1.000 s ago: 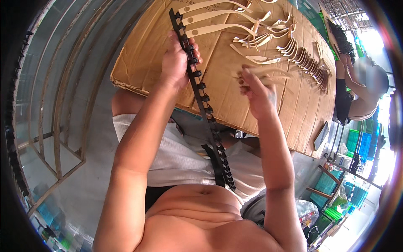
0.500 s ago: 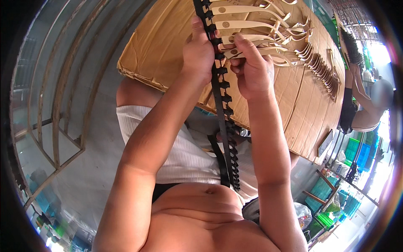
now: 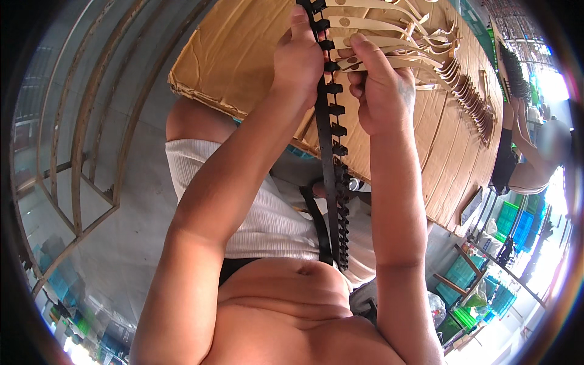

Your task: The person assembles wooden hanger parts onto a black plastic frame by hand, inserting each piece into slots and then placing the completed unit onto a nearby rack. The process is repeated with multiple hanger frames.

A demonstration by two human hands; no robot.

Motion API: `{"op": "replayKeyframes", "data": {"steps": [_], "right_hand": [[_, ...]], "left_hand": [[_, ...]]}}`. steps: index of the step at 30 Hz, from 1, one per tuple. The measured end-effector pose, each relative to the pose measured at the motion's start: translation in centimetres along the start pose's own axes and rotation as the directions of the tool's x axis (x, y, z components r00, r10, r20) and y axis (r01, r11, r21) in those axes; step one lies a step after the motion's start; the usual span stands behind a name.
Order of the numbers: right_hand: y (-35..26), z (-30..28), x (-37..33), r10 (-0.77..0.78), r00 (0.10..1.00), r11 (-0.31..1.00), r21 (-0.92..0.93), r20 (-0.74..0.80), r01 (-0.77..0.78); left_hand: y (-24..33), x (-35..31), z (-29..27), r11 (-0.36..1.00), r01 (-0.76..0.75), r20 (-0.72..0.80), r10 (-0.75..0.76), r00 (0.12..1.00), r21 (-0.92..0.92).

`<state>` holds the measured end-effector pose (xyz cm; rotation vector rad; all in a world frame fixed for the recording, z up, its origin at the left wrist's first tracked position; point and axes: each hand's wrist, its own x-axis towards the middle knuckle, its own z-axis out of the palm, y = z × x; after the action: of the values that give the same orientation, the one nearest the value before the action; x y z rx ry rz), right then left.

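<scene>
Far to the left of the hands stand bent brown bars (image 3: 78, 146). Closer in, brown cardboard (image 3: 237, 67) lies under both hands. The left hand (image 3: 298, 64) curls around a long black rack (image 3: 326, 134) with little clips, which runs down from that hand toward the belly. Just beyond the hands, pale curved sticks (image 3: 368, 24) poke out from the rack. The right hand (image 3: 386, 91) pinches one pale stick (image 3: 348, 62), its end right by a clip. Past that hand lies a row of curved sticks (image 3: 467, 103).
</scene>
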<state>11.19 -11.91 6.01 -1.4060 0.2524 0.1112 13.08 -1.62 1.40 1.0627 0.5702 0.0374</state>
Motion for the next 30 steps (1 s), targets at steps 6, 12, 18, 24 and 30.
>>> {"op": "replayKeyframes", "data": {"steps": [6,12,18,24,30], "right_hand": [[1.0,-1.8,-1.5,0.0,1.0,1.0,0.007,0.0,0.0],[2.1,-3.2,-1.6,-0.091,0.99,0.98,0.185,0.105,0.071],[2.8,-2.8,-1.3,0.015,1.0,0.953,0.301,0.006,-0.016],[3.0,-1.9,-0.9,0.034,0.999,0.94,0.34,0.006,-0.034],[3.0,-1.6,-1.0,-0.015,1.0,0.954,0.3,-0.006,0.016]], "left_hand": [[0.1,-0.8,-0.5,0.998,0.06,0.168,-0.054,0.984,-0.029],[-1.3,0.0,-0.7,0.995,-0.092,0.273,0.079,0.959,0.034],[-0.9,-0.5,-0.9,0.986,-0.142,0.324,0.163,0.932,-0.087],[-1.4,-0.9,0.2,0.92,-0.393,0.146,0.387,0.91,0.009],[-1.5,-0.3,0.6,0.957,-0.253,0.167,0.276,0.947,-0.145]]}}
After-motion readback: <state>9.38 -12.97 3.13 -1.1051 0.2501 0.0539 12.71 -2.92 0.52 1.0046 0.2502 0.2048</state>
